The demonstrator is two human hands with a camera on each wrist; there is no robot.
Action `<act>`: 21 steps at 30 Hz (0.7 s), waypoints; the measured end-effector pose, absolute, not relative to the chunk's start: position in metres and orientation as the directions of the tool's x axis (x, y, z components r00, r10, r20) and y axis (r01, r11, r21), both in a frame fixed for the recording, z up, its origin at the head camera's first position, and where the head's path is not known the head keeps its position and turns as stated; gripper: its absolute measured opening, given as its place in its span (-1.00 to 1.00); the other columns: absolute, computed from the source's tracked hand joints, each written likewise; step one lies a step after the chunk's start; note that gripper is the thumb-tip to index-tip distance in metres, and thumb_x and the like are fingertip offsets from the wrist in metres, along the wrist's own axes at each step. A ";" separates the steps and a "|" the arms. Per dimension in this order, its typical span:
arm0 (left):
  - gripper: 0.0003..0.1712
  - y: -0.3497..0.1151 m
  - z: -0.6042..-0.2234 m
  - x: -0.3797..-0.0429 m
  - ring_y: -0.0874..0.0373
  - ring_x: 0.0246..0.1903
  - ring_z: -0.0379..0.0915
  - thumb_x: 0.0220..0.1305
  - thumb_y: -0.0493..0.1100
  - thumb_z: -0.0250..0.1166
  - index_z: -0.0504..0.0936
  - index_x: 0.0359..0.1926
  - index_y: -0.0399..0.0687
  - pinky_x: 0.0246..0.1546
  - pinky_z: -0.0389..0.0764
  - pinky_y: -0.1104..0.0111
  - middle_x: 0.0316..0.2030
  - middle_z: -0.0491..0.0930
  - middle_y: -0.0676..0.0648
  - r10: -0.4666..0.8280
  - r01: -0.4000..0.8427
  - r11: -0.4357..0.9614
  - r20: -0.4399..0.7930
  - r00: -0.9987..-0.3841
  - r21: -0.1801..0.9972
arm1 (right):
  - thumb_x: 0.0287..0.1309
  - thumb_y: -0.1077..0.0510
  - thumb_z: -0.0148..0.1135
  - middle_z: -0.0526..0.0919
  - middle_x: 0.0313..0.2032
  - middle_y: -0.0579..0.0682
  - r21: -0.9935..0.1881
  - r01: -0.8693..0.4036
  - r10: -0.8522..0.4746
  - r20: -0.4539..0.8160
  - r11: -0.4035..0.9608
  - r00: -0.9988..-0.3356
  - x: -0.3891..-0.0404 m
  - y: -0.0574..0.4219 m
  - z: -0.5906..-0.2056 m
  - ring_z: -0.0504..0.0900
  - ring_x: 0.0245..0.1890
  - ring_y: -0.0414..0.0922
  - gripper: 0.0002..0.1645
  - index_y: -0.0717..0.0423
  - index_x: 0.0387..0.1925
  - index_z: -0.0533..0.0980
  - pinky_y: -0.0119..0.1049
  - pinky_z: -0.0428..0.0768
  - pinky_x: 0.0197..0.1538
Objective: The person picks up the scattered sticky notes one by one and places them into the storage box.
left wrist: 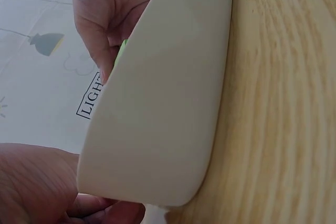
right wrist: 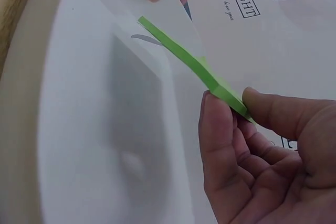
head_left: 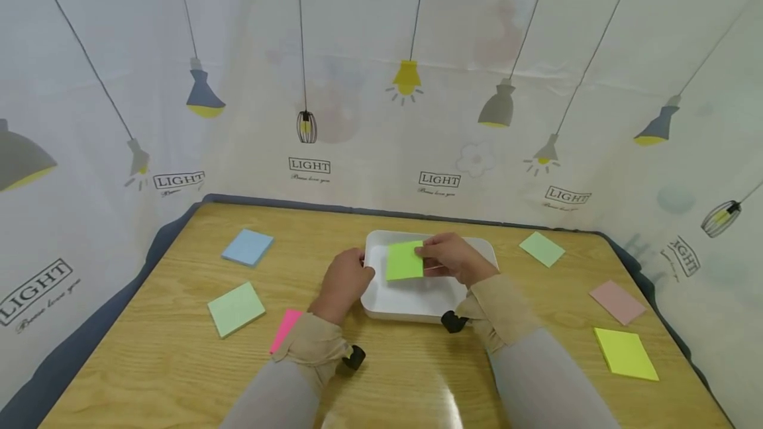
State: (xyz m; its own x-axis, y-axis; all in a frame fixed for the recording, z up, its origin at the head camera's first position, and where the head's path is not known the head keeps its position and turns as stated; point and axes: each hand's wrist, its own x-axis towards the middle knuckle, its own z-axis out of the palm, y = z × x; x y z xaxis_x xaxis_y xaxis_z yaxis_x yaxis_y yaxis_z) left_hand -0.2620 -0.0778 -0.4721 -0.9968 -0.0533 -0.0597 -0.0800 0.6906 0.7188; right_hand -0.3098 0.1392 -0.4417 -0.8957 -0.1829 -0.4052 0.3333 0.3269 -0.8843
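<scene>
A bright green sticky note pad [head_left: 405, 261] is pinched between the thumb and fingers of my right hand [head_left: 454, 258]. It hangs tilted above the inside of a white rectangular tray [head_left: 411, 296], and its thin edge shows in the right wrist view, apart from the tray floor. My left hand [head_left: 344, 283] grips the tray's left rim, thumb on the near side. In the left wrist view the outer tray wall [left wrist: 157, 103] hides most of the green pad, and the left hand's fingers curl under the tray's corner.
On the left lie a blue pad [head_left: 248, 247], a pale green pad [head_left: 236, 310] and a pink pad [head_left: 287, 330], partly behind my left wrist. On the right are another pale green pad [head_left: 542, 249], a dusty pink pad [head_left: 617, 302] and a yellow pad [head_left: 626, 353]. A printed curtain surrounds the table.
</scene>
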 end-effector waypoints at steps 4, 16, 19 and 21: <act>-0.72 -0.078 -0.473 -0.262 0.14 -0.32 0.45 0.11 -0.20 0.14 0.59 -0.14 -0.16 -0.29 0.56 0.24 -0.22 0.62 -0.08 -0.047 -0.073 0.692 -0.056 -0.997 0.718 | 0.07 0.14 0.28 0.67 -0.29 0.08 -0.878 0.346 -0.180 -0.419 0.330 -0.890 -0.311 0.130 -0.448 0.63 -0.32 -0.04 -0.72 0.20 -0.19 0.53 -0.24 0.65 -0.28; -0.66 -0.079 -0.477 -0.264 0.14 -0.29 0.45 0.10 -0.19 0.14 0.58 -0.08 -0.17 -0.25 0.57 0.22 -0.18 0.63 -0.09 -0.048 -0.073 0.698 -0.055 -0.997 0.712 | 0.08 0.16 0.27 0.68 -0.40 0.09 -0.873 0.345 -0.168 -0.419 0.344 -0.892 -0.313 0.105 -0.461 0.63 -0.43 -0.07 -0.75 0.21 -0.20 0.57 -0.30 0.65 -0.40; -0.66 -0.079 -0.478 -0.265 0.14 -0.30 0.44 0.11 -0.18 0.15 0.58 -0.07 -0.16 -0.24 0.57 0.22 -0.18 0.63 -0.09 -0.047 -0.075 0.704 -0.059 -0.997 0.706 | 0.08 0.17 0.26 0.68 -0.40 0.09 -0.871 0.337 -0.171 -0.416 0.359 -0.893 -0.314 0.101 -0.462 0.63 -0.44 -0.07 -0.75 0.22 -0.21 0.56 -0.31 0.64 -0.41; -0.66 -0.079 -0.478 -0.266 0.15 -0.30 0.44 0.11 -0.18 0.15 0.59 -0.07 -0.15 -0.24 0.57 0.23 -0.18 0.63 -0.08 -0.048 -0.075 0.706 -0.058 -0.997 0.704 | 0.09 0.17 0.26 0.67 -0.41 0.09 -0.867 0.332 -0.166 -0.414 0.372 -0.895 -0.315 0.100 -0.463 0.62 -0.45 -0.08 -0.77 0.23 -0.22 0.56 -0.32 0.64 -0.42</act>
